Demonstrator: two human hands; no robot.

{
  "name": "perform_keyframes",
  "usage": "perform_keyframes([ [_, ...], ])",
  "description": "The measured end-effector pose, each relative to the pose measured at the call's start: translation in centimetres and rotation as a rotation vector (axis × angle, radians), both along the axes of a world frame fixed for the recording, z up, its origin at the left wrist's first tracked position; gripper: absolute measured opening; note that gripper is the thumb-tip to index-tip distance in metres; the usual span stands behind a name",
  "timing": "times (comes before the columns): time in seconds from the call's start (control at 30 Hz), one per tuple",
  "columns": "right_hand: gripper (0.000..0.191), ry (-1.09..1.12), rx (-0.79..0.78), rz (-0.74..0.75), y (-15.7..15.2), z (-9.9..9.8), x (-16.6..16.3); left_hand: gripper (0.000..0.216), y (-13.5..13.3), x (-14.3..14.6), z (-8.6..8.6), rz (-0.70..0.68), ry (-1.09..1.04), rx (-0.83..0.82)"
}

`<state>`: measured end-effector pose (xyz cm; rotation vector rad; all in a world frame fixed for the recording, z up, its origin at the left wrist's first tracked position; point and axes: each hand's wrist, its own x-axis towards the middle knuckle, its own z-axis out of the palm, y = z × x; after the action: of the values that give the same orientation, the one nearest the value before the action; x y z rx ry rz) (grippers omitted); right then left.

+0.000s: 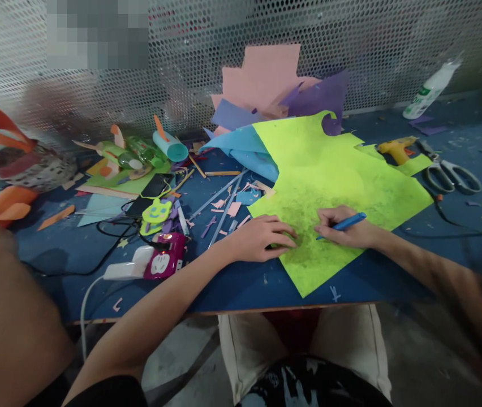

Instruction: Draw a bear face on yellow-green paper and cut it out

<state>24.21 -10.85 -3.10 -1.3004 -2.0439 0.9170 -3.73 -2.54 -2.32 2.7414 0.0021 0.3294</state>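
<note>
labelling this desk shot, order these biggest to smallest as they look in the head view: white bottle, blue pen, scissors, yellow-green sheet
1. Yellow-green sheet, by far the largest
2. White bottle and scissors, too alike to rank
3. Blue pen, smallest, partly covered by the right hand

That head-worn camera looks forward and down, close over a flat blue tabletop (241, 288), perforated silvery metal screen (190, 68) at twelve o'clock.

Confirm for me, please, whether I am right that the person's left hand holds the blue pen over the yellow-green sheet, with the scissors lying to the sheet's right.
Not quite: the head view shows the right hand holding the blue pen over the yellow-green sheet. The scissors do lie to its right.
</note>
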Motion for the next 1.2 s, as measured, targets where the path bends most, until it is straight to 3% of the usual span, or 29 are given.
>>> perform_keyframes([
  [0.53,0.033,-0.061,0.096,0.089,0.0,-1.3,0.2,0.026,-0.3,-0.1,0.3,0.016,0.032,-0.007],
  [1.2,0.035,-0.1,0.154,0.033,-0.1,-1.6,0.3,0.025,-0.2,-0.1,0.3,0.01,0.02,0.01],
])
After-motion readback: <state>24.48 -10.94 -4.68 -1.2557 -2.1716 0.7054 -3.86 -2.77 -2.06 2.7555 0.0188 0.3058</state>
